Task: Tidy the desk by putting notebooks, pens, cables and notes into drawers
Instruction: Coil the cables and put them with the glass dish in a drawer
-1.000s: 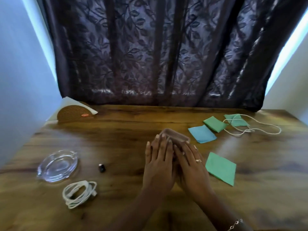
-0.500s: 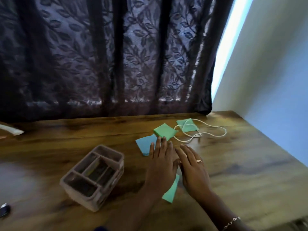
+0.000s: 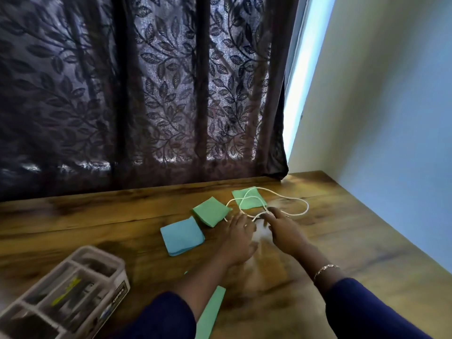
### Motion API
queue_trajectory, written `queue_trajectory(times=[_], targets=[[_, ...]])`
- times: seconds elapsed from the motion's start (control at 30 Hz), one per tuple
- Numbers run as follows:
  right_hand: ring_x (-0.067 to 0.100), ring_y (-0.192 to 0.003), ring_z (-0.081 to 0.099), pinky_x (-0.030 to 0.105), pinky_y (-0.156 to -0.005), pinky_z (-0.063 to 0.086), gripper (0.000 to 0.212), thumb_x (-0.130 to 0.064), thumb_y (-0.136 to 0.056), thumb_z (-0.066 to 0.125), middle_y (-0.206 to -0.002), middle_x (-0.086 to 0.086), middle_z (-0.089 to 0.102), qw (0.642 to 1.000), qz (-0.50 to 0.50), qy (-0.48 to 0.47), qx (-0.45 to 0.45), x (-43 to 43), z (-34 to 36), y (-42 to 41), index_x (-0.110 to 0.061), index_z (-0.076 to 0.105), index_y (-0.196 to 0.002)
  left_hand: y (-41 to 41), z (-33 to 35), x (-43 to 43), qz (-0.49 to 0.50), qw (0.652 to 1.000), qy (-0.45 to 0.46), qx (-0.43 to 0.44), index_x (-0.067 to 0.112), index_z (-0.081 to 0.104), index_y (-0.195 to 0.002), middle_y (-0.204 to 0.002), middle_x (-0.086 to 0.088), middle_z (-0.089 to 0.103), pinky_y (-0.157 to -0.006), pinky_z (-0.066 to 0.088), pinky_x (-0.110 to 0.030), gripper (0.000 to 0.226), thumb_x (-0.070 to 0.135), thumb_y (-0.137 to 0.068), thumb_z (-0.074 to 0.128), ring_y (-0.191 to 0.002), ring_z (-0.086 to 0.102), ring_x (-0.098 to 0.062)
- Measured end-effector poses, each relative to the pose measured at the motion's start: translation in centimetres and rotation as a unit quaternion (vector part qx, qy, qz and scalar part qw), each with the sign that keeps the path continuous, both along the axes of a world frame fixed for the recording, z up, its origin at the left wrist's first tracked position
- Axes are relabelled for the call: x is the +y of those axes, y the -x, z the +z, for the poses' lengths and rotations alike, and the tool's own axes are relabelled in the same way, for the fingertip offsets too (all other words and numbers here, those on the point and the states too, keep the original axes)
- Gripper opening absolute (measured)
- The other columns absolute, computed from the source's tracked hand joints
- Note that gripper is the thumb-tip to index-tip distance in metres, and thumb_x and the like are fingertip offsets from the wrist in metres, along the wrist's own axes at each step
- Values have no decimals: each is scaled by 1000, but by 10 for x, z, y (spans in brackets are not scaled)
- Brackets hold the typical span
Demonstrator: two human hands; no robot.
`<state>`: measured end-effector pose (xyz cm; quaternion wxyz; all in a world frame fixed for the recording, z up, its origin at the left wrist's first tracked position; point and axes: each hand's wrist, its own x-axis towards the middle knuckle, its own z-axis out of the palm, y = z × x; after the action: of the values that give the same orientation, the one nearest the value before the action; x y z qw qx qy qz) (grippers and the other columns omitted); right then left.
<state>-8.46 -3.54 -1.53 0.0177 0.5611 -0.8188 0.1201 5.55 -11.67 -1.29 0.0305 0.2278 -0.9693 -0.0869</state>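
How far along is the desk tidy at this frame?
Little looks done. Both hands, left hand and right hand, reach the loose white cable, fingers at its loop; grip unclear through blur. Left out: blue note pad, three green notes. The compartment organizer holds some items. No drawer in view.

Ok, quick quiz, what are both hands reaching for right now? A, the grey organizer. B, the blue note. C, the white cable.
C: the left hand and right hand both have fingertips at the white cable, while the blue note and organizer lie apart to their left.
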Motion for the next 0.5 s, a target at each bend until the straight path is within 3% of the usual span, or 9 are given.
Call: queue_trajectory(times=[0.1,0.2,0.43,0.5], targets=[[28,-126,45,35,-93,44,60,-4,-85,46,-153,7,20,997,5,-76,-20,-11,6,2,-26,36,-139,8,-3,-9,9,998,-25,-56,13,18,-147,-156,-16,8,-117,3,-41,63,37,-95,44,-145,0,-28],[30,-128,42,36,-94,42,57,-8,-85,47,-154,8,18,994,10,-112,-5,-18,7,2,-19,33,-140,13,-4,-14,-1,996,-21,-81,11,19,-147,-155,-15,16,-117,4,-41,61,30,-95,45,-144,7,-28],[28,-132,38,35,-98,39,62,-7,-85,50,-155,5,17,992,21,-122,-9,-21,3,10,-16,28,-143,21,-13,-21,17,999,-38,-13,12,27,-144,-150,-10,29,-115,15,-34,57,20,-92,50,-140,22,-26],[27,-135,35,34,-101,37,64,-5,-85,49,-155,4,16,992,19,-123,-14,-20,4,11,-15,27,-144,25,-13,-22,7,999,-43,7,10,39,-138,-144,-10,39,-111,21,-31,47,15,-92,48,-133,34,-25]])
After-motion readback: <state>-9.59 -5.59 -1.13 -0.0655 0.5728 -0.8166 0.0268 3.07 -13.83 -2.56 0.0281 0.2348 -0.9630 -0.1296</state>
